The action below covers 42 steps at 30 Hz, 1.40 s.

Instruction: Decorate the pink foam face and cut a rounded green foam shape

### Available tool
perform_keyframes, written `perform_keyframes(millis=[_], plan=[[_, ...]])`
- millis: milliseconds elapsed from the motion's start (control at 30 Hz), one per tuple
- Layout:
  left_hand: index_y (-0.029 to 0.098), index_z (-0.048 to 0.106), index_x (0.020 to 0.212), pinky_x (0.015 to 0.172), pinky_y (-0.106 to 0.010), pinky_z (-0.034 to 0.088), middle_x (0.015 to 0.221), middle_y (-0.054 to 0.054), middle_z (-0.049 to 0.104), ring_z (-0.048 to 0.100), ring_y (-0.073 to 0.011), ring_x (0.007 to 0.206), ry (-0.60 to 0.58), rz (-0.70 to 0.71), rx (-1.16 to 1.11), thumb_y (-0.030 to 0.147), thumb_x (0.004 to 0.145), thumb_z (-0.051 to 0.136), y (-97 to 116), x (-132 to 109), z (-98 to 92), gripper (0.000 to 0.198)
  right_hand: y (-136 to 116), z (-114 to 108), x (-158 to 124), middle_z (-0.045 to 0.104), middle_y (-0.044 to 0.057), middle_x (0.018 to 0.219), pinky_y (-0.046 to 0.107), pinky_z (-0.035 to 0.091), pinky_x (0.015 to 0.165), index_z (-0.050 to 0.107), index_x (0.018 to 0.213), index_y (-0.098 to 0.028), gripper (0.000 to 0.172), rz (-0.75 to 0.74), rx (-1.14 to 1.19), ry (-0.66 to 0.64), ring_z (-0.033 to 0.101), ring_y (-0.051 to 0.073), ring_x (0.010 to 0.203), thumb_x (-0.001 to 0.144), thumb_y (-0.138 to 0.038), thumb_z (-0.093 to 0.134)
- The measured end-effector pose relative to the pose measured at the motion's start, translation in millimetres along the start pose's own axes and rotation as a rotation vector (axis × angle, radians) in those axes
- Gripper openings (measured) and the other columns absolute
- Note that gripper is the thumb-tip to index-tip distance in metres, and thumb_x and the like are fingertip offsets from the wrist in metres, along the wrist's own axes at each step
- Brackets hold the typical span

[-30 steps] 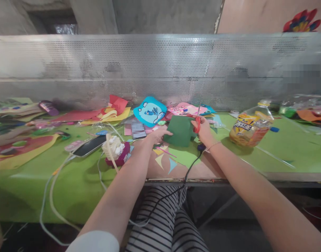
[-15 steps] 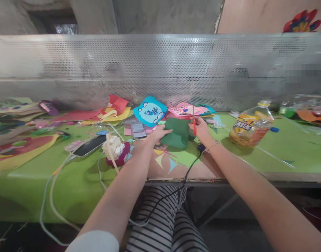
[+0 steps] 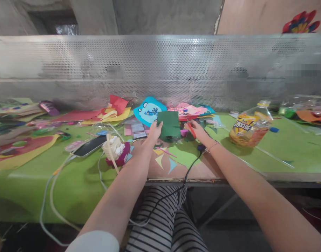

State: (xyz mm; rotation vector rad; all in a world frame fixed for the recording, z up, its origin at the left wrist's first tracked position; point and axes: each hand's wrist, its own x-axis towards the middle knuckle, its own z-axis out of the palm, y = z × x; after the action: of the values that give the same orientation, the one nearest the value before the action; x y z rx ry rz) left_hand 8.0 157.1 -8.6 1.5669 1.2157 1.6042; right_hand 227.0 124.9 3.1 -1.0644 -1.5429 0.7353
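Left hand (image 3: 155,131) pinching a dark green sheet (image 3: 169,124), right hand (image 3: 198,132) curled around red-handled scissors (image 3: 192,131).
The left thumb lies over the sheet's left edge, fingers mostly hidden behind; the sheet is held up above the table (image 3: 276,150), with the scissors just beside its right edge (the blades are too faint to read); beyond sit a blue cut-out (image 3: 146,111) and a pink one, with a bottle (image 3: 251,126) farther right.

Scissors (image 3: 192,131) between paper (image 3: 169,124) and bottle (image 3: 251,125)
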Motion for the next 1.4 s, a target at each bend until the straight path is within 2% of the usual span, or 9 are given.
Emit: perform_keyframes(millis=[167,333,700,867,1400], plan=[[0.015,0.065,0.097,0.094,-0.036,0.045,0.108,-0.01,0.067,0.059,-0.0242,0.107,-0.011,0.007,-0.029,0.029,0.084,0.052,3.8,-0.3,1.5,0.023,-8.2,2.1,-5.8,0.049,-0.004,0.06,0.026,0.036,0.052,0.053,0.077,-0.018,0.046,0.024,-0.009,-0.083,0.044,0.01,0.055,0.064,-0.061,0.064],[0.016,0.065,0.096,0.094,-0.035,0.045,0.11,-0.008,0.067,0.058,-0.0242,0.109,-0.043,-0.013,-0.062,0.029,0.082,0.056,7.1,-1.8,2.3,0.022,-15.2,2.8,-10.1,0.046,-0.005,0.054,0.024,0.029,0.045,0.051,0.073,-0.019,0.046,0.021,-0.008,-0.156,0.039,0.009,0.048,0.066,-0.063,0.063],[0.016,0.064,0.098,0.093,-0.034,0.046,0.107,-0.007,0.068,0.058,-0.0234,0.107,-0.097,-0.021,-0.081,0.03,0.082,0.054,12.0,-6.1,4.5,0.023,-3.7,3.1,-8.1,0.047,-0.005,0.05,0.023,0.029,0.04,0.048,0.07,-0.02,0.042,0.039,0.05,-0.233,0.04,0.008,0.042,0.072,-0.06,0.059],[0.016,0.063,0.099,0.093,-0.033,0.045,0.114,-0.007,0.065,0.058,-0.0223,0.107,-0.094,-0.01,-0.074,0.031,0.083,0.053,11.7,-7.0,5.4,0.024,-4.2,4.1,-8.6,0.048,-0.005,0.049,0.023,0.032,0.04,0.047,0.069,-0.02,0.042,0.045,0.094,-0.221,0.041,0.008,0.041,0.068,-0.06,0.062],[0.015,0.062,0.097,0.086,-0.033,0.049,0.104,-0.008,0.068,0.063,-0.0224,0.095,-0.065,-0.048,-0.038,0.034,0.083,0.053,7.5,-5.6,9.2,0.025,-9.5,6.4,-10.9,0.043,-0.007,0.046,0.024,0.032,0.039,0.045,0.067,-0.022,0.045,0.056,0.127,-0.238,0.041,0.009,0.039,0.064,-0.063,0.064]])
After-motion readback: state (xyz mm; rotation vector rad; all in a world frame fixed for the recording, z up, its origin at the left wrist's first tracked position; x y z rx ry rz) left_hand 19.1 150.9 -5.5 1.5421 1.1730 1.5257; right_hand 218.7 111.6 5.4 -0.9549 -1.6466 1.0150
